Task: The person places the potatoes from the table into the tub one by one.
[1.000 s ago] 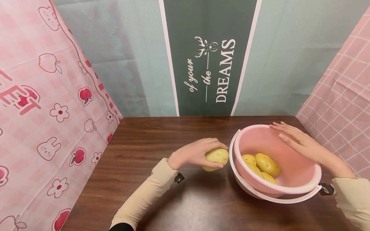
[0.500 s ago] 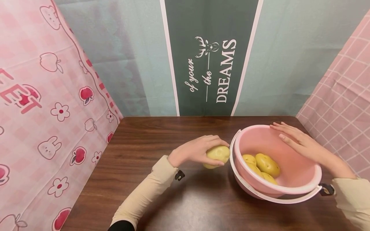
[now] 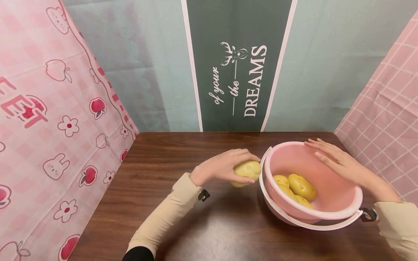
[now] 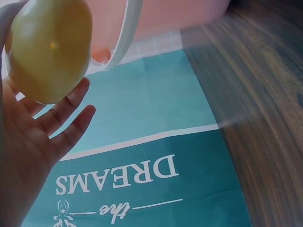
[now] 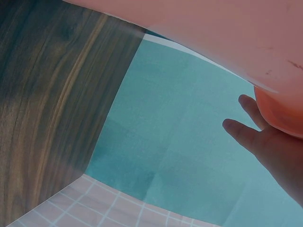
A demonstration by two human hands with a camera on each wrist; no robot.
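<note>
My left hand [image 3: 225, 167] grips a pale yellow potato [image 3: 247, 172], thumb on the near side and fingers over the top. It is held beside the left rim of a pink bucket [image 3: 330, 186]. In the left wrist view the potato [image 4: 49, 47] shows its rounded end close to the camera, with the bucket's white handle [image 4: 127, 35] behind. Inside the bucket several yellow potatoes [image 3: 301, 187] lie together toward the left. My right hand [image 3: 343, 163] rests on the bucket's far right rim with straight fingers. Its fingertips [image 5: 232, 125] show below the bucket edge in the right wrist view.
The bucket's white handle [image 3: 313, 226] hangs down around its front and left. All this is on a dark wood-grain table [image 3: 156, 163]. A green and blue cloth backdrop [image 3: 241, 72] rises at the far edge, with pink patterned cloths [image 3: 68, 163] at the sides.
The left hand has lifted the potato a little and brought it slightly right, closer to the bucket rim. The right hand and the bucket stay where they were.
</note>
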